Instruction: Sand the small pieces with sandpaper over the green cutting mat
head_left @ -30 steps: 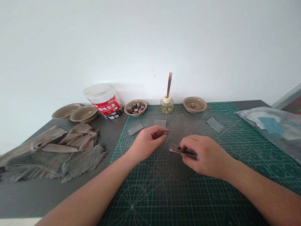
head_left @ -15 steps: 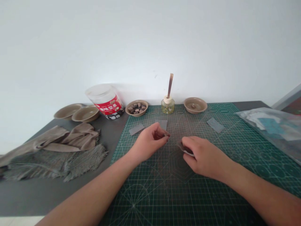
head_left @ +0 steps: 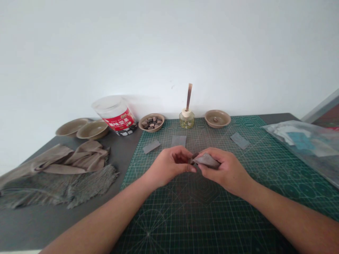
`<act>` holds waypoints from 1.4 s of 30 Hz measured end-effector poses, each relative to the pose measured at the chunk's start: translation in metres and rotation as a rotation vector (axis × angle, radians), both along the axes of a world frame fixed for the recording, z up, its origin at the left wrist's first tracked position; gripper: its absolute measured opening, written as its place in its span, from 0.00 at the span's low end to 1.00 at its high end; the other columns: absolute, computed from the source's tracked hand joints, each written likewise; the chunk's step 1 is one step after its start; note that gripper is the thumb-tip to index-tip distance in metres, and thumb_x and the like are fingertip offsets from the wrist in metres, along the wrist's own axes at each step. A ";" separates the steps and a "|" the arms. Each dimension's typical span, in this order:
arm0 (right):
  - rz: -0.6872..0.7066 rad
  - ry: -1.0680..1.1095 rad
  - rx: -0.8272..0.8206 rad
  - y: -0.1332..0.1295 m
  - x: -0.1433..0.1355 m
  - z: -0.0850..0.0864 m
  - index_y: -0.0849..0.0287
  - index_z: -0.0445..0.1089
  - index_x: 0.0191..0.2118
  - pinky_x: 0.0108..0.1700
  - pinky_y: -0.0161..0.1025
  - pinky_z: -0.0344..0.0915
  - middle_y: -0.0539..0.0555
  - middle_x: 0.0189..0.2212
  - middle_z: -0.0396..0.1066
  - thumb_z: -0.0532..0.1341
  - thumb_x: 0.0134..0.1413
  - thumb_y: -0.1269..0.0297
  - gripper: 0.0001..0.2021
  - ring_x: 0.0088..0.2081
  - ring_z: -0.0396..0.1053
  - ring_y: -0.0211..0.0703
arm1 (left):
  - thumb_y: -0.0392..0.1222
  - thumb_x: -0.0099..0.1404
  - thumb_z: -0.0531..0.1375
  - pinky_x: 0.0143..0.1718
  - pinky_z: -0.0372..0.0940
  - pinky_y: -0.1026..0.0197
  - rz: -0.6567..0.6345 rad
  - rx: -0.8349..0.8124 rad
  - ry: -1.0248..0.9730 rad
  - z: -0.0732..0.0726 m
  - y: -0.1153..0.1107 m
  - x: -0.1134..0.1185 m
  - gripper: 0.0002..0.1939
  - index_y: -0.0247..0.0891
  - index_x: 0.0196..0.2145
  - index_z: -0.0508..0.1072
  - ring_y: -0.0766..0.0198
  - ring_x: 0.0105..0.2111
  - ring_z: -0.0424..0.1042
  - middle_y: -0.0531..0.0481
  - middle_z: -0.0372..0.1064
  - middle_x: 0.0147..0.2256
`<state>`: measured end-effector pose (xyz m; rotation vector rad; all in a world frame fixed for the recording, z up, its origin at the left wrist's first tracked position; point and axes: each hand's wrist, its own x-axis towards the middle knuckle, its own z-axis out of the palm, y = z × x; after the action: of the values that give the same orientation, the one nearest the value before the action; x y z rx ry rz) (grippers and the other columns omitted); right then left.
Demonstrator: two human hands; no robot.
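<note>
1. Head view: the grey sheet point(head_left: 208, 160) is in the right hand point(head_left: 226, 171), above the green cutting mat point(head_left: 169, 222), bent and pinched between thumb and fingers.
2. At the sheet's 9 o'clock end is a small dark piece point(head_left: 194, 156), by the fingertips of the left hand point(head_left: 168, 165). The left thumb and fingers are curled towards it; whether they grip it, I cannot tell.
3. From the sheet, three flat grey rectangles lie on the mat: one at 10 o'clock point(head_left: 152, 146), a nearer one at 11 point(head_left: 179, 140), another at 2 point(head_left: 239, 140).
4. Farther out, a bowl of stones point(head_left: 152, 131) sits at 10 o'clock, a reed diffuser point(head_left: 186, 120) just short of 12, and a brown bowl point(head_left: 217, 124) with a small thing in it at 1.
5. Beyond the mat, on the dark table point(head_left: 31, 225), a red-labelled jar point(head_left: 119, 120) stands at 10 o'clock; two brown dishes point(head_left: 92, 129) sit between 9 and 10, and rumpled cloths point(head_left: 60, 176) lie around 9.
6. A clear plastic bag point(head_left: 304, 141) lies at 3 o'clock, with white and blue contents.
</note>
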<state>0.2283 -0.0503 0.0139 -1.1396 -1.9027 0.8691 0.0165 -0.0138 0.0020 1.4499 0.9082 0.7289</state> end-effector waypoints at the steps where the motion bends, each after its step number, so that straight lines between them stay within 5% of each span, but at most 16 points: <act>1: 0.005 0.000 0.029 0.000 0.000 0.000 0.55 0.76 0.39 0.42 0.38 0.66 0.50 0.37 0.76 0.64 0.54 0.70 0.07 0.39 0.73 0.42 | 0.38 0.51 0.74 0.36 0.69 0.61 0.007 -0.001 -0.014 0.000 0.000 0.000 0.16 0.34 0.35 0.75 0.63 0.32 0.76 0.49 0.77 0.32; 9: 0.002 -0.023 0.130 0.001 -0.002 -0.004 0.54 0.79 0.41 0.44 0.38 0.68 0.52 0.39 0.76 0.66 0.54 0.70 0.08 0.40 0.74 0.42 | 0.36 0.50 0.74 0.39 0.71 0.58 0.050 -0.023 -0.069 -0.001 -0.002 0.001 0.16 0.34 0.36 0.75 0.61 0.34 0.77 0.47 0.79 0.33; 17: 0.005 0.013 0.017 -0.001 -0.002 -0.005 0.53 0.79 0.40 0.39 0.36 0.68 0.50 0.36 0.77 0.64 0.60 0.66 0.06 0.37 0.74 0.40 | 0.32 0.53 0.70 0.41 0.73 0.57 0.018 -0.048 -0.087 -0.001 0.000 0.000 0.12 0.35 0.36 0.78 0.61 0.34 0.79 0.48 0.80 0.33; 22: 0.008 0.009 0.113 -0.001 -0.001 -0.007 0.51 0.80 0.44 0.44 0.38 0.69 0.51 0.39 0.77 0.65 0.57 0.69 0.11 0.40 0.74 0.40 | 0.37 0.52 0.72 0.39 0.73 0.57 0.001 -0.029 -0.016 0.003 0.000 -0.001 0.13 0.35 0.36 0.78 0.60 0.34 0.78 0.48 0.80 0.33; 27: 0.040 0.000 0.069 0.000 0.000 -0.008 0.50 0.80 0.43 0.40 0.36 0.68 0.50 0.35 0.76 0.66 0.56 0.69 0.11 0.37 0.74 0.39 | 0.36 0.53 0.71 0.39 0.72 0.58 -0.045 -0.038 -0.020 0.005 -0.001 -0.001 0.10 0.35 0.35 0.79 0.61 0.34 0.77 0.48 0.80 0.33; 42: 0.059 -0.021 0.029 0.001 0.001 -0.008 0.50 0.80 0.43 0.38 0.36 0.66 0.48 0.32 0.74 0.64 0.57 0.69 0.11 0.34 0.72 0.38 | 0.32 0.52 0.71 0.39 0.73 0.59 -0.007 -0.040 -0.075 0.004 -0.004 0.000 0.17 0.36 0.40 0.74 0.61 0.34 0.79 0.48 0.80 0.34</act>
<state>0.2290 -0.0496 0.0061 -1.0842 -1.9683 0.8618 0.0165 -0.0174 0.0057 1.3809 0.8551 0.7508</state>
